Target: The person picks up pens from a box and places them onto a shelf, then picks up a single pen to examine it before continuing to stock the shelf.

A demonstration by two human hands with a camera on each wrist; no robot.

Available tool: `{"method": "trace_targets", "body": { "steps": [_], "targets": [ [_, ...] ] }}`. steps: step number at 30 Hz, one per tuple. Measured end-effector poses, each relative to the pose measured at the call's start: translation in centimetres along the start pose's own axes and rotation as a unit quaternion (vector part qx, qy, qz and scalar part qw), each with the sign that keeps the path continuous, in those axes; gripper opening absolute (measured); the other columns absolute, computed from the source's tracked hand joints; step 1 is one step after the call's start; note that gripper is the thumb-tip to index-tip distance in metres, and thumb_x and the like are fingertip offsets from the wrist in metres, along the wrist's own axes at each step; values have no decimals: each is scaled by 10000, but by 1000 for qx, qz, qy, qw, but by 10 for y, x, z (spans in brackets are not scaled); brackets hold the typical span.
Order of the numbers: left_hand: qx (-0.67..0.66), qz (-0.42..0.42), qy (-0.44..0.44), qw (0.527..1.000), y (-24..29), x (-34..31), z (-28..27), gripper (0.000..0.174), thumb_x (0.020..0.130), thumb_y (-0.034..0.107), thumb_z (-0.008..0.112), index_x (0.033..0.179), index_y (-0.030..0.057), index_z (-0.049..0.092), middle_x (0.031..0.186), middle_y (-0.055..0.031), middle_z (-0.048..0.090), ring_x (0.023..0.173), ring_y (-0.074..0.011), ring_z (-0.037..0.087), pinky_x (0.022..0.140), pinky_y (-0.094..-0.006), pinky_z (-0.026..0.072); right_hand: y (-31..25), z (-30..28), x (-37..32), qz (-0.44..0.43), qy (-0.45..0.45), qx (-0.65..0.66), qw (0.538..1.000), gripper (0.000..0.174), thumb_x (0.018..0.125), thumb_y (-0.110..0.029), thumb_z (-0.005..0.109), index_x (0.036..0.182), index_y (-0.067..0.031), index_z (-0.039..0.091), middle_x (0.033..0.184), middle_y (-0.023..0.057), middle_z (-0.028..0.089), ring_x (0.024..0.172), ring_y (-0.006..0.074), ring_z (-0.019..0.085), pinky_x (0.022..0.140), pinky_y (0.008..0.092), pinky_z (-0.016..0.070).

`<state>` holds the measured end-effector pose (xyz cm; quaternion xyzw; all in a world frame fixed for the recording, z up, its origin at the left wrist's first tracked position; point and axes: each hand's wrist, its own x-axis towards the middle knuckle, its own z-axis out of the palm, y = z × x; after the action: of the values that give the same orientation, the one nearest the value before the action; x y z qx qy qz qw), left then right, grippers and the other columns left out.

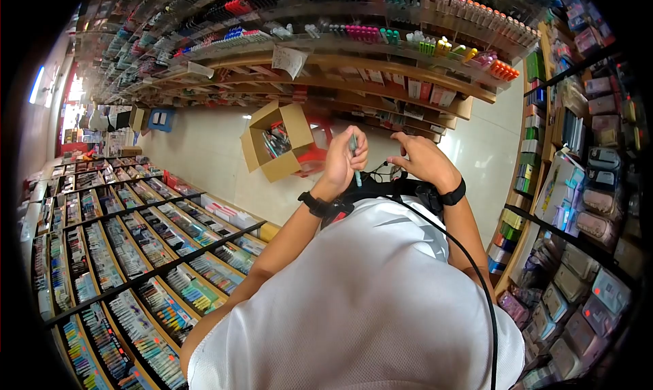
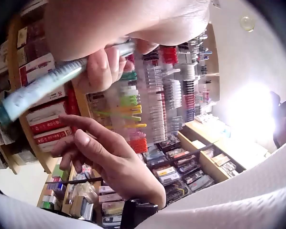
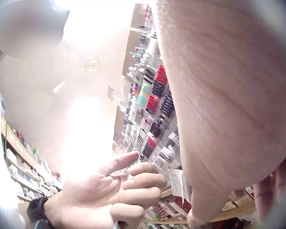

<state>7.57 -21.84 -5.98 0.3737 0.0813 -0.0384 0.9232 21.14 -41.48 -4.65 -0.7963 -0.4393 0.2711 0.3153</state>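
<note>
In the head view my left hand (image 1: 345, 160) grips a slim pale teal pen-like item (image 1: 358, 178), its lower end sticking out below the fist. The left wrist view shows the same item (image 2: 47, 87) close up, with fingers curled round it. To the right, apart from it, my right hand (image 1: 425, 160) holds nothing, fingers loosely bent and thumb out; in the left wrist view this hand (image 2: 107, 155) is below the item. An open cardboard box (image 1: 296, 126) with several packed pens (image 1: 275, 141) stands left of my left hand.
Tiered pen racks (image 1: 360, 33) run across the front, with wooden shelves (image 1: 381, 84) beneath. A red stool-like object (image 1: 314, 155) is beside the box. Sloping pen displays (image 1: 156, 254) fill the left, and shelves of pouches (image 1: 602, 199) the right. A black cable (image 1: 469, 257) crosses the white shirt.
</note>
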Motion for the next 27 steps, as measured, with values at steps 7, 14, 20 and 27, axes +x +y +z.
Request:
{"method": "trace_targets", "body": {
  "steps": [7,14,20,27],
  "targets": [
    [79,3,127,989,1,5,26,331,1079,399,404,948,99,455,767,27,370,590,-58,293,511,-208,236,3,2,-1,-10,5,2,1000,533,861,-303,719,1226,55,570,849,257,671,925,436,644,816,483,500],
    [95,-13,100,990,2,4,29,404,1059,476,397,865,122,392,663,52,283,505,-41,193,438,-220,142,0,-3,-1,17,-19,8,1000,531,868,-300,714,1235,53,565,896,265,677,958,445,637,844,484,499],
    [86,-21,101,991,3,4,34,404,1049,499,398,884,130,391,661,43,279,500,-43,186,429,-220,122,0,-3,-1,11,-7,11,1000,514,875,-290,711,1233,51,569,832,251,669,934,436,641,824,488,495],
    [6,-41,96,995,5,5,28,460,1062,522,328,844,121,382,636,26,288,494,-53,200,434,-208,155,2,-2,-1,7,-1,7,1000,516,875,-296,711,1228,52,570,796,247,661,904,431,646,804,481,497]
  ]
}}
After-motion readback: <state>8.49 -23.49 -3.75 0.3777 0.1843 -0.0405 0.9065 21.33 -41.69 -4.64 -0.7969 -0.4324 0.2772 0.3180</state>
